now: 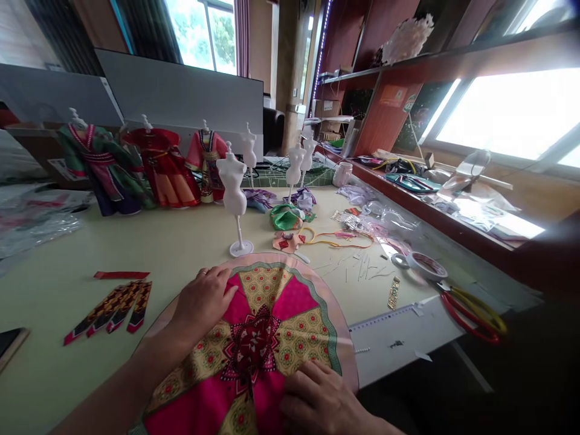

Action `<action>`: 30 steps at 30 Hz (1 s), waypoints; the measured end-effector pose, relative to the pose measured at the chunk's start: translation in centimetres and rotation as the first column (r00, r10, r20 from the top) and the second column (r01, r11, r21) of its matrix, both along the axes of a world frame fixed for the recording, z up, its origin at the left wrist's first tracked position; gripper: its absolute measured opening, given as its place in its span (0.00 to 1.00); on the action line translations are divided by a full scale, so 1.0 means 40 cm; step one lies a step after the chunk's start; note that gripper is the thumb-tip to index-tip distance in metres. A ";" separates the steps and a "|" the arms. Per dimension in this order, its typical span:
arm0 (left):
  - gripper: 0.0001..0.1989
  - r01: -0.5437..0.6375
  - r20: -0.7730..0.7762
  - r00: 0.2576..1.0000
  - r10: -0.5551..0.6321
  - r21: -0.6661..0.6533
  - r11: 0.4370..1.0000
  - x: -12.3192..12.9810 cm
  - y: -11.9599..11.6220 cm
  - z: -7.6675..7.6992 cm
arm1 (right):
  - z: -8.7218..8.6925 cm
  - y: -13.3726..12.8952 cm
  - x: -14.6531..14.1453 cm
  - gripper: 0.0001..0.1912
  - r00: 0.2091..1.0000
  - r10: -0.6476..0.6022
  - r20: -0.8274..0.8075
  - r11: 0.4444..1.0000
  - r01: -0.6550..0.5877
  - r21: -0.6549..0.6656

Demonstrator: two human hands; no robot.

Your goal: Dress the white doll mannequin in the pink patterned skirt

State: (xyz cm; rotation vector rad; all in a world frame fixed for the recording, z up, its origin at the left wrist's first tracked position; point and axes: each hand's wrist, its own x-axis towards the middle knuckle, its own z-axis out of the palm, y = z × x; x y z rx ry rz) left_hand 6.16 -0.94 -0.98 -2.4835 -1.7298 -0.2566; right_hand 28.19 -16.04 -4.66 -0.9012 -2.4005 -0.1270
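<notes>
A round cloth (296,299) with pink and gold patterned wedges, a dark red centre and a pale rim lies spread on the table, slightly puckered near its middle. My left hand (205,305), with a ring on one finger, rests on its upper left part, fingers stretched out. On the lower right part lies my right hand (319,396), its fingers curled inward against the cloth. Those fingertips are hidden, so what they pinch, if anything, does not show. Just beyond the cloth's far edge stands a white doll-sized mannequin (233,190).
Patterned fabric strips (120,305) lie at left near a phone (11,347). Dressed mannequins (161,166) line the back left. At right are scissors (473,314), a tape roll (426,266), a ruler (383,320) and a gold ornament (394,293). Green fabric (285,216) lies farther back.
</notes>
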 end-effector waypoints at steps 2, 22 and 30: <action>0.16 -0.015 -0.017 1.000 0.015 -0.002 1.000 -0.005 0.004 -0.002 | -0.001 0.002 0.000 0.08 1.000 0.005 -0.020 1.000 -0.005 0.004; 0.04 0.027 0.380 0.919 0.109 -0.335 0.942 -0.037 -0.015 0.057 | 0.001 0.006 -0.008 0.15 0.997 0.012 -0.083 1.000 -0.012 -0.004; 0.28 -0.027 0.373 0.907 0.197 -0.415 0.910 -0.022 0.014 0.042 | 0.010 0.002 -0.014 0.16 0.998 0.003 -0.069 0.999 -0.006 -0.037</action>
